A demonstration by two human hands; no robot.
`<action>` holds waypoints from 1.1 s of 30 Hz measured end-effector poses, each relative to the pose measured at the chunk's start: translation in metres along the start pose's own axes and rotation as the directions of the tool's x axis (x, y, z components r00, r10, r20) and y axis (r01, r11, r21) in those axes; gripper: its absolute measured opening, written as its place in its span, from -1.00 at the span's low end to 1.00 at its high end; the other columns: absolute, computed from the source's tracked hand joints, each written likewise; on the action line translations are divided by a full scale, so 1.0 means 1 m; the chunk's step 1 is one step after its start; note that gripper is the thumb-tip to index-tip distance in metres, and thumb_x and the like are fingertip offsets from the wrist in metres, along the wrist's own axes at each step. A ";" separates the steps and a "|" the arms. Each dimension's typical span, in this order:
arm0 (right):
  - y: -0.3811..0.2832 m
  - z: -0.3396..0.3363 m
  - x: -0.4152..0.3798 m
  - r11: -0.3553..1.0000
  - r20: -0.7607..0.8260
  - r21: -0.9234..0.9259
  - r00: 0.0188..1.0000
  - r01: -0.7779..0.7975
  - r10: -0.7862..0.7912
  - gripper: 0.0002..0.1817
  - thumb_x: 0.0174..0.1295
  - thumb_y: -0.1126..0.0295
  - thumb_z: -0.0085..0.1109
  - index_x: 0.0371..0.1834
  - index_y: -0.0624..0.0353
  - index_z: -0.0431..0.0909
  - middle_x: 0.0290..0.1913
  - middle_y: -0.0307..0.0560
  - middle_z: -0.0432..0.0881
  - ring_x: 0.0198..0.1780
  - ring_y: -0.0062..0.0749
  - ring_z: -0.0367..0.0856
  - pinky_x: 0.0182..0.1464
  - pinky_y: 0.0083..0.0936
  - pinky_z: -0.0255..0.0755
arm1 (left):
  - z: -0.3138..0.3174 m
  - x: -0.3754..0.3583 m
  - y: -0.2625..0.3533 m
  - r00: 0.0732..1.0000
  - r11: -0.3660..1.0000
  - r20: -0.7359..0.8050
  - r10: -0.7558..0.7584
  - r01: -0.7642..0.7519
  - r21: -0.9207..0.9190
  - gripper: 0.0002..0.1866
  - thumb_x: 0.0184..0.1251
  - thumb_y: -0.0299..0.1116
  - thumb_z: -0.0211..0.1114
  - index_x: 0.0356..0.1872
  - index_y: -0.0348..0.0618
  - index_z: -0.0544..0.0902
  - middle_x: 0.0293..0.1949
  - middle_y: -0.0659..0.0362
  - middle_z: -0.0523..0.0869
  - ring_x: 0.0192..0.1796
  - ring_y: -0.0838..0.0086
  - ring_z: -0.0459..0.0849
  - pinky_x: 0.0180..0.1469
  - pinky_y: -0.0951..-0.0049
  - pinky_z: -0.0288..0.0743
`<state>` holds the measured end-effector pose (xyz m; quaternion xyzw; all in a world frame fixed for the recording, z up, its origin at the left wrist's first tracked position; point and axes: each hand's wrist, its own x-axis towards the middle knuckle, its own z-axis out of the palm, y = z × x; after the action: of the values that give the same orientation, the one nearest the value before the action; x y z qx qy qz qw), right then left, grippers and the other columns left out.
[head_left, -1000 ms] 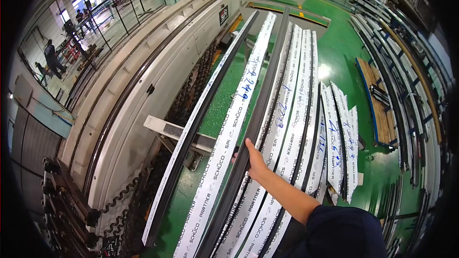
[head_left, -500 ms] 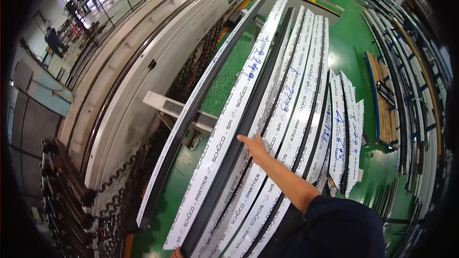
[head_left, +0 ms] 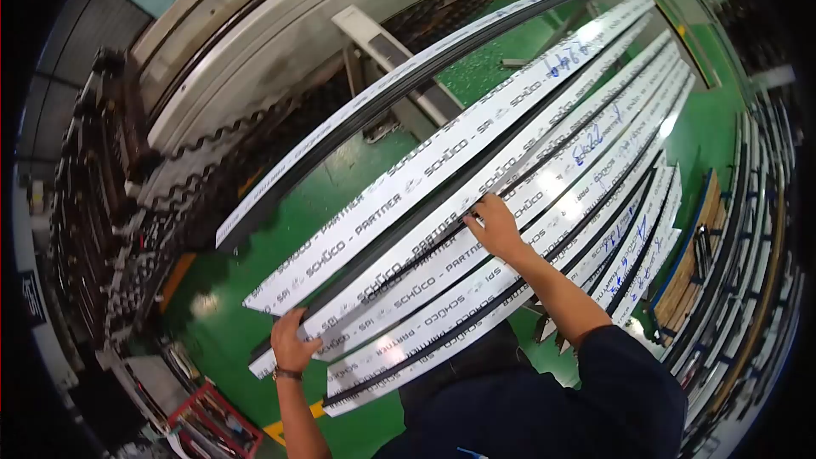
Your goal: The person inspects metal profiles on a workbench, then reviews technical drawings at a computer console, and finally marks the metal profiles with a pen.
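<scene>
The left grip (head_left: 294,343) wraps the near end of a long profile (head_left: 425,240); the right grip (head_left: 500,229) pinches its edge farther along. The piece runs between both and on past the right. It looks stiff but unwieldy for its length, its printed film probably slippery, so end and mid-length seem sound holds. Well below the left grip, a red-rimmed tray (head_left: 237,416) holds narrow items too small to identify.
</scene>
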<state>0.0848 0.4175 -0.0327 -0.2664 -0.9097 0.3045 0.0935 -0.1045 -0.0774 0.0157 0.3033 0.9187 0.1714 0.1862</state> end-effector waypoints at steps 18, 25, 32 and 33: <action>0.027 0.013 0.006 0.945 -0.020 -0.117 0.951 0.306 -0.310 -0.53 0.17 0.38 0.43 0.12 0.38 0.61 0.18 0.21 0.54 0.31 0.20 0.44 0.41 0.07 0.27 | 0.012 0.022 -0.007 0.986 0.998 -0.150 -0.068 0.069 0.005 -0.34 -0.21 -0.37 0.57 0.11 -0.13 0.73 0.10 0.04 0.76 0.17 0.10 0.69 0.31 0.13 0.52; 0.029 0.016 0.022 0.946 0.004 -0.169 0.960 0.278 -0.281 -0.68 0.20 0.23 0.43 -0.12 0.24 0.69 -0.09 0.02 0.56 0.09 0.04 0.50 0.39 0.12 0.25 | 0.027 0.025 -0.011 0.980 0.995 -0.182 -0.076 0.087 0.051 -0.33 -0.13 -0.35 0.62 0.17 -0.14 0.72 0.14 0.01 0.74 0.21 0.09 0.65 0.35 0.15 0.48; 0.029 0.008 0.015 0.948 -0.008 -0.141 0.957 0.285 -0.289 -0.74 0.21 0.26 0.43 -0.15 0.20 0.72 -0.12 0.01 0.61 0.02 0.01 0.54 0.27 -0.01 0.30 | 0.033 0.030 -0.020 0.992 0.998 -0.120 -0.036 0.042 0.049 -0.30 -0.13 -0.32 0.67 0.17 -0.20 0.70 0.14 0.02 0.73 0.18 0.05 0.64 0.30 0.13 0.49; 0.030 0.008 0.016 0.950 -0.012 -0.141 0.959 0.277 -0.282 -0.74 0.21 0.27 0.43 -0.15 0.20 0.72 -0.12 0.01 0.62 0.01 0.00 0.55 0.25 -0.03 0.31 | 0.035 0.032 -0.022 0.995 0.998 -0.102 -0.015 0.020 0.054 -0.30 -0.13 -0.32 0.67 0.17 -0.20 0.70 0.13 0.02 0.73 0.18 0.05 0.64 0.30 0.13 0.50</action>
<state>0.0817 0.4421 -0.0566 -0.1456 -0.9554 0.2204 0.1318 -0.1239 -0.0675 -0.0319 0.2910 0.9340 0.1598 0.1322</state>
